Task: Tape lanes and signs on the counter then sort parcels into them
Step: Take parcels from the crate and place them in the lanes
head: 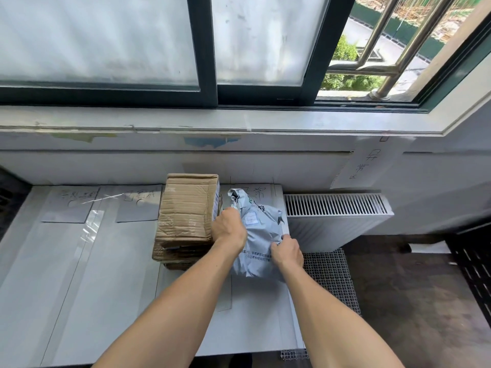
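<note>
The bag (261, 243) is held in both grips: the left grip (229, 229) curls round its upper left edge and the right grip (287, 252) pinches its lower right edge. The bag lies between them (long axis pointing away from the person), low over the surface (119, 261). The boxes (186, 208) stand just left of the left grip. Setting it down probably needs only a release.

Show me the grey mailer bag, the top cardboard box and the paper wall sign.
grey mailer bag (260, 232): head view, crumpled middle.
top cardboard box (186, 208): head view, upper face.
paper wall sign (368, 164): head view, sheet's middle.
</note>
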